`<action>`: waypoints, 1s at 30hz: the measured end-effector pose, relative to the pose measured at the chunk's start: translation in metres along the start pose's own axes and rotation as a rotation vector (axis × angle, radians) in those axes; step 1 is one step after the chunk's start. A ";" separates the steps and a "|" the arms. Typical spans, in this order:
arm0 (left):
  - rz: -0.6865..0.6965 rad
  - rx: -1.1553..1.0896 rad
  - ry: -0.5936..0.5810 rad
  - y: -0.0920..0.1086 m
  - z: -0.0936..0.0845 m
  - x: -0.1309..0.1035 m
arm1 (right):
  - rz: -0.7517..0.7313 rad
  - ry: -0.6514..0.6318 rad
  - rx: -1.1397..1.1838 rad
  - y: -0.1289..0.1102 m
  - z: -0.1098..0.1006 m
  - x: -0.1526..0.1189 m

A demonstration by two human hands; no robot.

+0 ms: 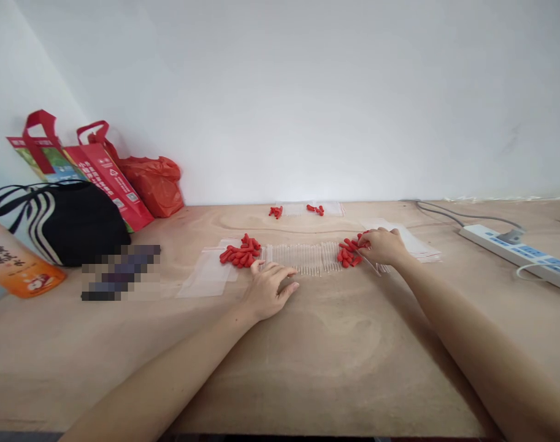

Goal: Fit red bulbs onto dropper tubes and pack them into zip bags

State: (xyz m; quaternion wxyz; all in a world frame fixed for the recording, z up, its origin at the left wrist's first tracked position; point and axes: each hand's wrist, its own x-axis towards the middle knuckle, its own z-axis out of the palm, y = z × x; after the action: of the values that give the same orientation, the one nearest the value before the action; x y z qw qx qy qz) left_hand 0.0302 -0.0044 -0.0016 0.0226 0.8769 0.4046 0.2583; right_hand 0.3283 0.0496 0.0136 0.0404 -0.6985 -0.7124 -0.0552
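My left hand (268,291) rests on the wooden table with its fingers apart, touching or just over the left end of a row of thin clear tubes (302,259). Beside its fingertips lies a heap of red rubber dropper bulbs (240,252). At the row's other end, my right hand (381,245) is closed, fingertips together at a second heap of red bulbs (348,253). What it pinches is mostly hidden. A few clear tubes (378,268) lie slanted just below it.
Clear zip bags (206,273) lie at left, with more bags (415,240) at right. Small red bulb groups (276,212) sit by the wall. A power strip (519,252) is far right. Shopping bags (109,181), a black bag (81,221) and an orange bottle (19,261) stand left.
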 end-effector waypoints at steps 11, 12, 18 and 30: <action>-0.166 0.135 0.119 -0.006 0.002 0.001 | 0.080 -0.021 -0.005 -0.004 -0.006 -0.001; -0.178 0.144 0.123 -0.007 0.002 0.001 | 0.098 -0.006 -0.004 -0.004 -0.008 -0.001; -0.310 0.255 0.190 -0.012 0.002 0.002 | 0.177 0.139 0.062 -0.016 -0.027 -0.007; -0.417 0.478 0.124 -0.033 -0.011 0.030 | -0.537 0.181 0.464 -0.061 0.001 -0.063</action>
State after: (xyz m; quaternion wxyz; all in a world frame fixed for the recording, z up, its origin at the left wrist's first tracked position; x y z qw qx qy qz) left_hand 0.0178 0.0373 0.0124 -0.1562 0.7384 0.6252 0.1985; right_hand 0.2686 -0.0134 0.0023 0.2448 -0.4512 -0.8573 0.0375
